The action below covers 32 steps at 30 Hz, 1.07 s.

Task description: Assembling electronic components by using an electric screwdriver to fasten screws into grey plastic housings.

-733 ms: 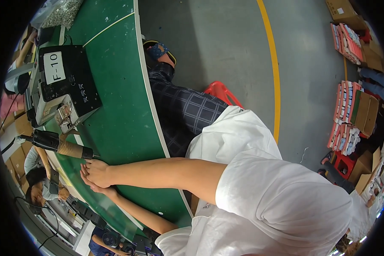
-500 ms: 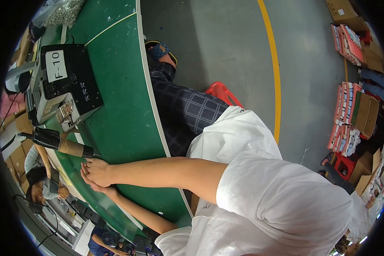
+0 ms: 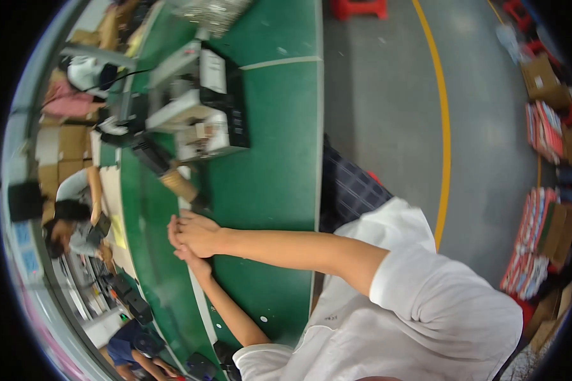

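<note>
My right hand [image 3: 199, 234] lies over my left hand [image 3: 185, 253] above the green table, palms toward each other. The left hand's fingers stretch out past the right hand's edge. Lying across the left, the right hand's fingers look loosely extended; no tool shows in either hand. Just beyond them is an electric screwdriver [image 3: 179, 184], dark with a tan wrapped section, its tip end close to my right hand but apart from it. A black and white box-shaped machine [image 3: 238, 130] with a metal mechanism on its front stands past the screwdriver. Blur softens the details.
A bag of small metal parts [image 3: 216, 14] lies at the table's far end. Across the green table [image 3: 279, 184], a person in grey [image 3: 76, 190] works. Cardboard boxes [image 3: 543, 79] and stacked pink-and-white goods [image 3: 531, 235] stand at right, beyond a yellow floor line [image 3: 445, 146].
The view has swung, so the table, machine and screwdriver appear farther right and more blurred. My hands stay together, one over the other, beside the screwdriver.
</note>
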Available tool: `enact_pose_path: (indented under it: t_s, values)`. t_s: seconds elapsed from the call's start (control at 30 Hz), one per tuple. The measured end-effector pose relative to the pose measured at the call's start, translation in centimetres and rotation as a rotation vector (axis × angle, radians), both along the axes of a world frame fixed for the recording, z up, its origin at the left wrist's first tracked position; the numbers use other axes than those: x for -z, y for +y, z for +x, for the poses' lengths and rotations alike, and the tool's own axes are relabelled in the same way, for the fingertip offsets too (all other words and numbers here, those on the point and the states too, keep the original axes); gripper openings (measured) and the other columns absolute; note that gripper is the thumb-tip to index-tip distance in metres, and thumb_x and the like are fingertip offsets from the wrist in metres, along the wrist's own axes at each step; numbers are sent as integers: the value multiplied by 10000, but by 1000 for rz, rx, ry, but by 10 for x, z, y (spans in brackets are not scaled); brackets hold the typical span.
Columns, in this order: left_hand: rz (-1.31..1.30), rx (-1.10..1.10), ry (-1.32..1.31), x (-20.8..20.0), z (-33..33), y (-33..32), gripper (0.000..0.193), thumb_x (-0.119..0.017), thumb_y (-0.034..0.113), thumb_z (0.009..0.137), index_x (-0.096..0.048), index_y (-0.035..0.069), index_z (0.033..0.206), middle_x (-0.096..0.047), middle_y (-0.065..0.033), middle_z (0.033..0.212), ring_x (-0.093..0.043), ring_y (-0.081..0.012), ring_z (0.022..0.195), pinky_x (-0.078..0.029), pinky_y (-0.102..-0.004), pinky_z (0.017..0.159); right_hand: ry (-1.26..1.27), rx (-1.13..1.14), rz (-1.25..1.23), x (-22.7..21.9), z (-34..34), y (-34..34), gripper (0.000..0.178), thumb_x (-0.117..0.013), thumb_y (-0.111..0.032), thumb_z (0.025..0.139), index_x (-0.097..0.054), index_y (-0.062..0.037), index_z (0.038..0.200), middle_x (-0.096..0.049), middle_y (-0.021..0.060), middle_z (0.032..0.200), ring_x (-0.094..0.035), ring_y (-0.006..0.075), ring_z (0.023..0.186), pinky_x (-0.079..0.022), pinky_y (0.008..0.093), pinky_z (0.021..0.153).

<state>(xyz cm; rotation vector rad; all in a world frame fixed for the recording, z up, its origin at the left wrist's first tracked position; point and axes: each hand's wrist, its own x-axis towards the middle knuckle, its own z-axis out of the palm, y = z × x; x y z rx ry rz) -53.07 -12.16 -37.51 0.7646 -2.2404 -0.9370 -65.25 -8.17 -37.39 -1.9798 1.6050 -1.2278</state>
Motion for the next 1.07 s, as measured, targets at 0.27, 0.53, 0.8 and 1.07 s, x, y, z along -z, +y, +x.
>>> enact_pose_path:
  t_s: [0.27,0.53,0.8,1.07]
  values:
    - [-13,-116,34,-15,2,6,747,-340,570,942,-298,28,1454,-331,-185,1498,-340,-349,1363,-229,-441,1138,-53,25,-98,10,6,-8,537,-466,-483,916,-560,-54,1225,-585,123,1263,-481,267,1239,-226,493,1126]
    - [50,-96,83,-12,3,13,792,-380,573,942,-197,34,1493,-255,-193,1531,-363,-371,1350,-292,-436,1110,-91,16,-30,-23,0,5,529,-528,-407,915,-502,-43,1297,-552,148,1308,-498,307,1223,-312,462,1078]
    - [27,-227,328,-9,5,14,729,-511,331,947,-142,49,1509,-298,-209,1496,-424,-344,1306,-335,-447,1079,-235,306,-236,-51,-47,34,597,-680,-289,847,-433,-43,1333,-661,150,1055,-658,278,900,-518,374,801]
    - [-196,-322,88,-3,11,3,798,-602,174,904,-99,79,1516,-331,-158,1485,-437,-342,1293,-338,-452,1075,-114,410,243,-82,-102,59,668,-699,-248,844,-333,-111,1386,-668,146,1008,-687,225,836,-532,372,756]
